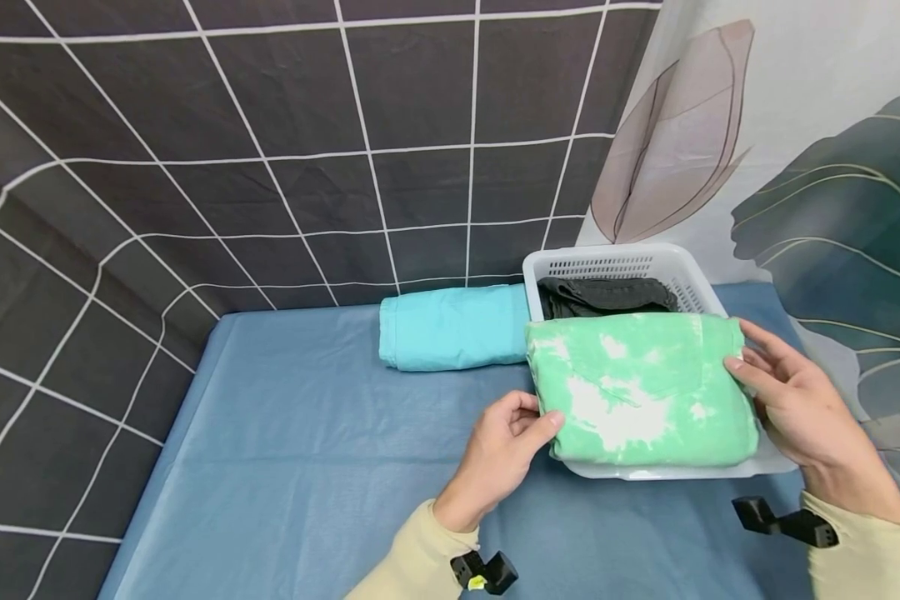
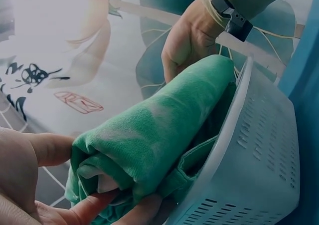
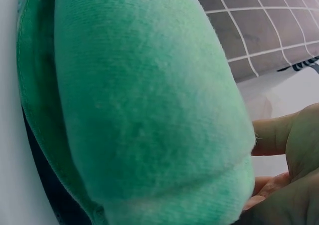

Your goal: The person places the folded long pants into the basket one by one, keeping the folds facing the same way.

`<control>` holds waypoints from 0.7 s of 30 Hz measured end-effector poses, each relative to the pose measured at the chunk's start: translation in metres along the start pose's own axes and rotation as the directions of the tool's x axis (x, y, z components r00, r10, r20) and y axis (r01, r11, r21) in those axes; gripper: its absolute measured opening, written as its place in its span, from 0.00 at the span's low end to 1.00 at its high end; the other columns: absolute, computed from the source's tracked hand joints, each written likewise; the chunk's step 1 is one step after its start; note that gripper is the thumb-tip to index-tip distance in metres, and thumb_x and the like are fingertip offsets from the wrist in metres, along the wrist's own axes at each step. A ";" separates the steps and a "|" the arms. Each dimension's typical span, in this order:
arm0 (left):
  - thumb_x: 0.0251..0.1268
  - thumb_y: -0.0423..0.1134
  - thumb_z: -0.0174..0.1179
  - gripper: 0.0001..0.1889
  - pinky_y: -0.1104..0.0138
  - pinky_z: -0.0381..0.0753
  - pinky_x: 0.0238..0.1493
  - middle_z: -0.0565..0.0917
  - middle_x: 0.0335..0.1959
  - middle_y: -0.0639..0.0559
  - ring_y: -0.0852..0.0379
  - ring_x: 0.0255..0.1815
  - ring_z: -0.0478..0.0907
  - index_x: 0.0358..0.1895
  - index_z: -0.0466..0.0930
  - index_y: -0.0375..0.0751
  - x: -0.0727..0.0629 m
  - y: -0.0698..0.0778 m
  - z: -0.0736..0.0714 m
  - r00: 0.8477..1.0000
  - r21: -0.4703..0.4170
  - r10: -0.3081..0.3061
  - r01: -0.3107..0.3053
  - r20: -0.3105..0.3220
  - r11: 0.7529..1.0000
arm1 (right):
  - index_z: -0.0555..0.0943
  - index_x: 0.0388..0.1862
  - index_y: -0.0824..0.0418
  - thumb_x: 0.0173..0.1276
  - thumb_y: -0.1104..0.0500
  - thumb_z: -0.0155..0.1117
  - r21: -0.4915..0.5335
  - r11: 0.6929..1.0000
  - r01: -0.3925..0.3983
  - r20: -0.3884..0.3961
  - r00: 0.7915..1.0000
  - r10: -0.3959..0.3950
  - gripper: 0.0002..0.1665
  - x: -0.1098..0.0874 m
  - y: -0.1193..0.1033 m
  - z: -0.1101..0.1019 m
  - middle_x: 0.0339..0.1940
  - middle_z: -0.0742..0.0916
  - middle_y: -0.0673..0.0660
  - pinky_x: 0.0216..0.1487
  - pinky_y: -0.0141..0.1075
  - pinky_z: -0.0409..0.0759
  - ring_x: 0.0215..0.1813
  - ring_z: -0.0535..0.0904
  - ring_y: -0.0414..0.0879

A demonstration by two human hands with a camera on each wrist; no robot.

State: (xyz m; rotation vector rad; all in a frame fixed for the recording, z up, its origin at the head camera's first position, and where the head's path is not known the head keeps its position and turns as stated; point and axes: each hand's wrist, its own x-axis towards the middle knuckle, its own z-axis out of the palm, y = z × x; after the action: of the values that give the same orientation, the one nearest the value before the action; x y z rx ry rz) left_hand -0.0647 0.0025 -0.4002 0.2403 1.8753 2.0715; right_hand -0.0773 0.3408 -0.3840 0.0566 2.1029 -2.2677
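A folded green and white tie-dye garment (image 1: 641, 392) lies over the front part of a white plastic basket (image 1: 617, 253). My left hand (image 1: 495, 446) pinches its left end, thumb on top and fingers underneath, as the left wrist view shows at the rolled folds (image 2: 107, 177). At the opposite end my right hand (image 1: 806, 408) grips the garment, thumb on the upper face. Folded black cloth (image 1: 607, 297) shows inside the basket behind the green bundle. The basket's perforated side (image 2: 264, 150) is seen close up in the left wrist view.
A rolled or folded light blue cloth (image 1: 453, 329) lies left of the basket, right against it. Blue fabric (image 1: 292, 450) covers the surface below. Dark grid-patterned cloth (image 1: 292, 150) hangs behind and at the left; a leaf-printed white curtain (image 1: 780, 192) hangs at the right.
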 end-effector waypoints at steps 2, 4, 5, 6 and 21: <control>0.73 0.40 0.62 0.15 0.67 0.80 0.45 0.84 0.40 0.47 0.59 0.41 0.82 0.51 0.78 0.31 0.001 0.000 0.002 1.000 -0.007 0.001 -0.001 -0.001 1.000 | 0.43 0.84 0.59 0.79 0.67 0.53 0.003 1.000 0.000 -0.002 1.000 0.000 0.44 0.001 0.000 -0.001 0.55 0.79 0.41 0.37 0.29 0.84 0.47 0.82 0.32; 0.73 0.40 0.62 0.15 0.68 0.79 0.45 0.84 0.40 0.47 0.60 0.41 0.82 0.51 0.78 0.31 0.001 0.001 0.004 1.000 -0.007 -0.004 0.004 -0.004 1.000 | 0.43 0.84 0.59 0.78 0.67 0.54 0.005 1.000 -0.006 -0.007 1.000 0.006 0.44 0.002 0.000 -0.002 0.54 0.79 0.41 0.37 0.28 0.84 0.47 0.82 0.32; 0.73 0.40 0.62 0.15 0.68 0.79 0.44 0.84 0.40 0.47 0.60 0.41 0.82 0.51 0.78 0.31 0.002 0.001 0.004 1.000 -0.005 -0.008 0.008 -0.006 1.000 | 0.43 0.84 0.59 0.78 0.67 0.54 0.005 1.000 -0.012 -0.012 1.000 0.012 0.44 0.002 0.000 -0.003 0.54 0.79 0.41 0.37 0.28 0.83 0.47 0.82 0.32; 0.72 0.40 0.62 0.15 0.69 0.79 0.44 0.85 0.41 0.47 0.60 0.41 0.82 0.52 0.78 0.32 0.002 0.001 0.005 1.000 -0.002 -0.011 0.011 -0.006 1.000 | 0.42 0.84 0.59 0.78 0.66 0.54 0.011 1.000 -0.017 -0.016 1.000 0.017 0.44 0.002 0.001 -0.004 0.54 0.79 0.41 0.38 0.28 0.83 0.47 0.81 0.32; 0.72 0.43 0.63 0.17 0.72 0.80 0.46 0.86 0.44 0.50 0.62 0.47 0.84 0.52 0.79 0.31 0.008 0.001 0.017 0.999 0.097 -0.034 0.033 0.011 0.995 | 0.39 0.84 0.56 0.79 0.63 0.54 0.002 0.995 -0.096 -0.039 0.995 0.096 0.47 0.005 0.009 -0.016 0.55 0.73 0.40 0.40 0.26 0.82 0.49 0.78 0.28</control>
State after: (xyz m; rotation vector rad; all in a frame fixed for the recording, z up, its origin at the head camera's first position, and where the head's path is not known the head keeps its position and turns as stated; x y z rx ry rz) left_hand -0.0665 0.0207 -0.3986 0.2432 1.9611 1.9555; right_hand -0.0815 0.3560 -0.3942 0.1997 2.0708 -2.2293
